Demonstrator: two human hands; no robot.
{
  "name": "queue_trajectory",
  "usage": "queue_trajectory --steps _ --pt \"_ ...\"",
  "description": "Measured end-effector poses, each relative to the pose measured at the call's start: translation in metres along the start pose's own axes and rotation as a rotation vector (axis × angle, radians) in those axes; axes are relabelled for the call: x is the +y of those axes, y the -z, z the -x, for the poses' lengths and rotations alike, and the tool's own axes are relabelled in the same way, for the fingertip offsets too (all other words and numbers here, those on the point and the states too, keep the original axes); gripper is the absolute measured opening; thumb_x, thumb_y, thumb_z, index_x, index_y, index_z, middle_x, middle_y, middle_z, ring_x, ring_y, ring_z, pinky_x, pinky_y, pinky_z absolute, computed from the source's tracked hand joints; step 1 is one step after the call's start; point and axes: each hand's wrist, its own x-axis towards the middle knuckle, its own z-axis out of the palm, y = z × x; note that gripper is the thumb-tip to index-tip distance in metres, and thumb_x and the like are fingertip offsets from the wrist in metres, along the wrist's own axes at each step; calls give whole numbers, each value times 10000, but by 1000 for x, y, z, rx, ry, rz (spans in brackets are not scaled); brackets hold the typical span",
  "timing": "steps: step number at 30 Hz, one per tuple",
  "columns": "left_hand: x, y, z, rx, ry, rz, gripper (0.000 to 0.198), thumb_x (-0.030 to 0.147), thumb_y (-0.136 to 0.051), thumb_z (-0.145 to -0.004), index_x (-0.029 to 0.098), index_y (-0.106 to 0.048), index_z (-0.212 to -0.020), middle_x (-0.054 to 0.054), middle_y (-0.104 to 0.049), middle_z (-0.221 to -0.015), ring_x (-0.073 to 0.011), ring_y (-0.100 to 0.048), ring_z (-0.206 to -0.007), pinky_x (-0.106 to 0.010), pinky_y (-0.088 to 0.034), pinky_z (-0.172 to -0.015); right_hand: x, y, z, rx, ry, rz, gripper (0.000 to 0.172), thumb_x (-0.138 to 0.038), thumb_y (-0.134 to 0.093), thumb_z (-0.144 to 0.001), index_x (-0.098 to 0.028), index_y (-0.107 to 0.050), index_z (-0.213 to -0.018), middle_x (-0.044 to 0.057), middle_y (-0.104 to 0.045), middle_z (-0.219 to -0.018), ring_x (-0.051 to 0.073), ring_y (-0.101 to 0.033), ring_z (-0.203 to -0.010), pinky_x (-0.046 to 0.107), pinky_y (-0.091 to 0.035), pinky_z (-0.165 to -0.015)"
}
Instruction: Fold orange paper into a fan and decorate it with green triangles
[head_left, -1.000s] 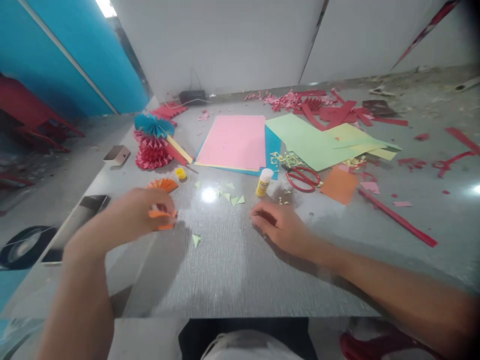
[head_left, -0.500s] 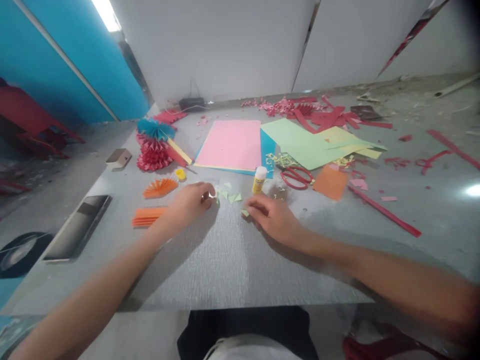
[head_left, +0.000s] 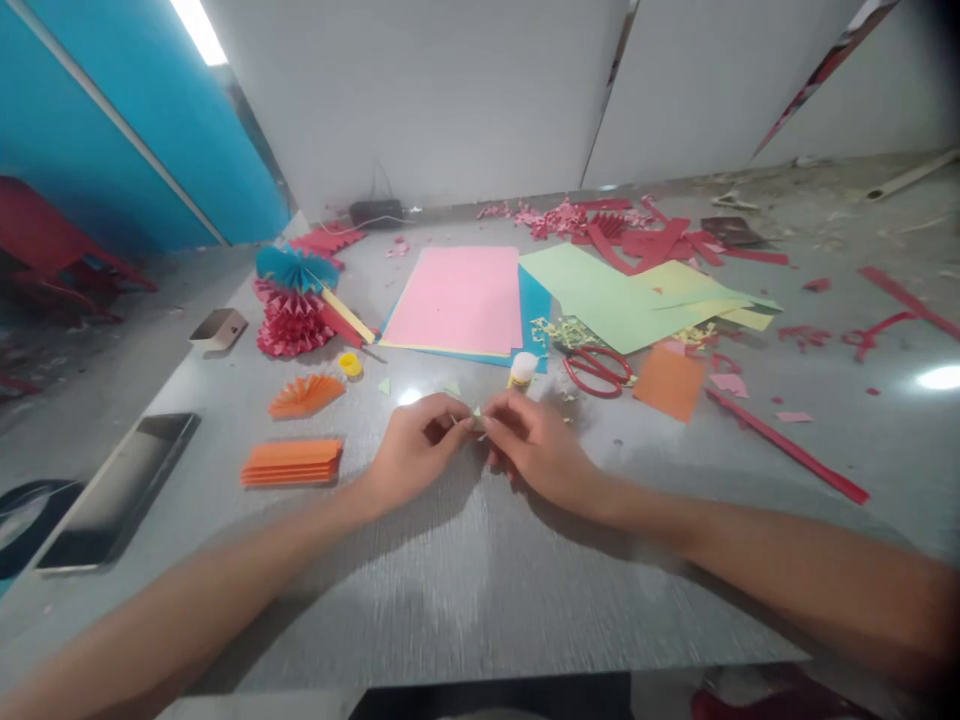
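Note:
My left hand [head_left: 424,440] and my right hand [head_left: 536,440] meet fingertip to fingertip over the table. Pinched between them are small pale green paper scraps [head_left: 477,424], mostly covered by the fingers. Just behind my right hand a glue stick [head_left: 523,370] stands uncapped, its white end up. Its yellow cap [head_left: 350,365] lies to the left. A few loose green bits [head_left: 451,388] rest behind my hands. Near my left forearm are a pleated orange paper strip [head_left: 291,463] and an orange paper fan [head_left: 306,396].
Red-handled scissors [head_left: 598,371] and an orange paper square [head_left: 669,382] lie to the right. Pink sheets [head_left: 457,300] and green sheets [head_left: 600,285] are stacked behind. A phone [head_left: 120,490] is at the left edge, near pleated red and blue paper [head_left: 296,305]. Red scraps [head_left: 637,240] litter the back.
My left hand has moved right, from the green scraps to my right hand, and the fingertips now meet. Fewer scraps show on the table. The view has shifted slightly.

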Motion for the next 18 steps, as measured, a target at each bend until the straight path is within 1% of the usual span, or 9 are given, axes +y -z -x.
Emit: queue_trajectory --steps 2,4,6,9,13,16,18 --pt "2 1 2 -15 37 45 128 280 -676 -910 161 -715 -885 -4 -652 -667 -106 -544 -585 -223 -412 -538 -1 1 0 -1 18 60 155 -341 -597 -1007 -217 -610 -914 -38 -628 -608 108 -565 -485 227 -433 -466" --pt "4 -1 6 -20 86 133 97 255 -685 -900 162 -711 -898 4 -655 -656 -99 -558 -565 -214 -433 -528 0 2 0 -15 15 73 140 -326 -616 -997 -215 -630 -913 -45 -608 -592 108 -561 -485 231 -427 -474" --pt "6 -3 9 -12 139 248 97 259 -683 -912 164 -700 -911 9 -665 -655 -95 -581 -551 -206 -457 -518 2 3 1 -38 -3 34 120 -317 -622 -993 -214 -631 -930 -52 -594 -590 110 -566 -491 233 -435 -482" --pt "6 -4 12 -56 191 346 99 264 -693 -912 166 -690 -922 4 -678 -669 -110 -629 -573 -206 -493 -509 4 3 1 -49 -42 -52 107 -316 -638 -985 -216 -612 -957 -56 -598 -610 114 -581 -506 234 -457 -489" --pt "4 -2 10 -72 209 378 66 213 -713 -871 165 -692 -910 4 -686 -674 -101 -624 -552 -203 -511 -510 4 5 1 -45 -72 -105 120 -323 -651 -984 -218 -595 -970 -47 -621 -645 114 -594 -523 230 -478 -487" --pt "2 -1 9 -33 197 358 38 168 -701 -847 170 -696 -885 13 -677 -652 -93 -607 -530 -203 -504 -514 3 6 1 -81 -64 -109 132 -342 -638 -995 -214 -604 -1005 -40 -621 -671 114 -596 -534 226 -486 -477" --pt "0 -1 11 -11 176 340 57 135 -676 -841 175 -701 -873 17 -677 -649 -94 -612 -538 -206 -502 -522 3 6 1 -122 -50 -127 177 -387 -617 -1010 -210 -615 -1023 -35 -611 -688 114 -597 -540 224 -490 -468"
